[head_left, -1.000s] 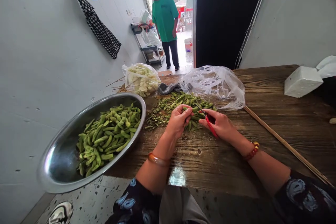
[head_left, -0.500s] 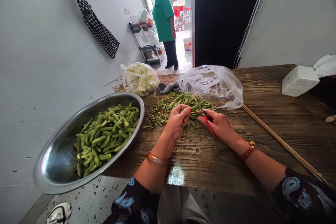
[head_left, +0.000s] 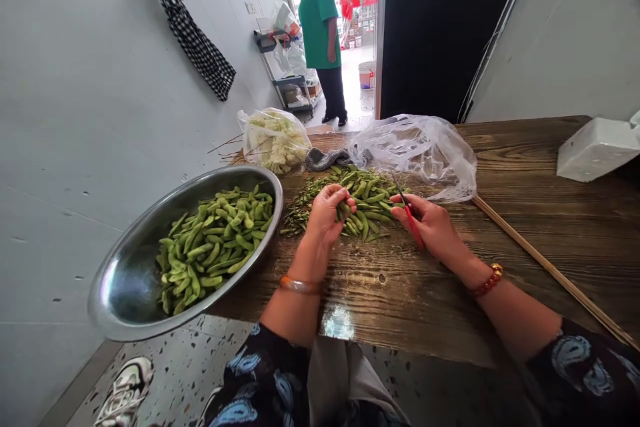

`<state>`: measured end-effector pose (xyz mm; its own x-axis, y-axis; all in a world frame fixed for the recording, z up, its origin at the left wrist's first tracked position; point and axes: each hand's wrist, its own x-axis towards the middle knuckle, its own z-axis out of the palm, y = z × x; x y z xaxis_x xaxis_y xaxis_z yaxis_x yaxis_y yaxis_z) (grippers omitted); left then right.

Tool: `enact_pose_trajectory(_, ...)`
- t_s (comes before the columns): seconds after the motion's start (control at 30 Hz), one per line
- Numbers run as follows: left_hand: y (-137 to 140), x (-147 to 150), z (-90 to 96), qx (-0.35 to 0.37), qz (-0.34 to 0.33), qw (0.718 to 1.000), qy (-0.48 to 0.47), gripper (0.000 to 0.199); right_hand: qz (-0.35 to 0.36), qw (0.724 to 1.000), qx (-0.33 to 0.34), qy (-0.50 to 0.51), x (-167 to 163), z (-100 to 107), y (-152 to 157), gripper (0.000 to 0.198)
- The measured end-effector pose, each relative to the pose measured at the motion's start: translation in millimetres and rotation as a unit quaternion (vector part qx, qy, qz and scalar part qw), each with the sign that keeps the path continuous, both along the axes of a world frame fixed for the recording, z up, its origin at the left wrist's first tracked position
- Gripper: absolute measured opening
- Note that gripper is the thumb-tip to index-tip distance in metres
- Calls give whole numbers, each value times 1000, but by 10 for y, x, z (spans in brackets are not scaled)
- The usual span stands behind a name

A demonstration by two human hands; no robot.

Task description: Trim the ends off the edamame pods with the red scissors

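My left hand (head_left: 327, 212) is curled around green edamame pods (head_left: 343, 210), partly hidden by the fingers. In my right hand (head_left: 431, 225) is a pair of red-handled scissors (head_left: 412, 221), its dark blades pointing up and away from me. Both hands hover at the near edge of a heap of edamame (head_left: 373, 203) spread on the wooden table, with small trimmed bits (head_left: 303, 203) along its left side. To the left, a large steel bowl (head_left: 125, 260) holds many more pods (head_left: 215, 240).
Behind the heap lie bagged cauliflower (head_left: 277, 140), a grey cloth (head_left: 325, 159) and a crumpled clear plastic bag (head_left: 425, 153). Thin wooden sticks (head_left: 545, 260) cross the table (head_left: 540, 213) on the right, near a white box (head_left: 595, 150). A person in green (head_left: 320, 20) stands by a cart (head_left: 290, 80) at the doorway.
My hands have moved apart; the left has turned so pods show in its grip, and the scissors have shifted right, away from it. The whole view has swung slightly.
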<state>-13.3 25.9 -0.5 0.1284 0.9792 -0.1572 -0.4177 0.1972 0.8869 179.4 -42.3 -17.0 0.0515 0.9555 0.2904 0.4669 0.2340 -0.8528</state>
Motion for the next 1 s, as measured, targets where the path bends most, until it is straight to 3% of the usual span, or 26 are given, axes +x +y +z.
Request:
enact_pose_trajectory(0.07, 19, 12, -60, 48, -18, 996, 71, 23, 3, 1000, -1, 0, 4, -10, 4, 47)
enact_pose_trajectory(0.13, 41, 25, -125, 123, -14, 973, 197, 17, 6, 1000, -2, 0, 8, -18, 9, 47)
enact_pose_trajectory(0.27, 47, 50, -225, 256, -4, 854, 453, 10, 8, 1000, -2, -9, 3, -18, 14, 49)
enact_pose_trajectory(0.33, 31, 58, -249, 280, -10, 815, 506, 14, 6, 1000, -3, -13, -5, -10, 13, 50)
enact_pose_trajectory(0.43, 19, 62, -250, 295, -16, 798, 525, 13, 8, 1000, -5, -11, -11, 2, 14, 51)
enact_pose_trajectory(0.5, 29, 59, -232, 300, -16, 802, 516, 9, 9, 1000, -3, -6, -7, 3, 20, 51)
enact_pose_trajectory(0.57, 40, 54, -200, 286, -8, 828, 483, 5, 7, 1000, 0, -4, 4, -4, 30, 50)
enact_pose_trajectory(0.7, 15, 49, -118, 183, -9, 931, 315, 12, 5, 1000, 5, -4, 29, -24, 56, 51)
enact_pose_trajectory(0.77, -19, 51, -81, 130, -30, 966, 223, 21, 14, 1000, 2, -7, 34, -34, 64, 51)
enact_pose_trajectory(0.87, -60, 62, -47, 78, -61, 986, 136, 30, 23, 1000, -2, -15, 27, -50, 63, 51)
enact_pose_trajectory(1.0, -90, 103, -49, 62, -84, 990, 93, 36, 18, 999, -14, -24, 12, -69, 57, 56)
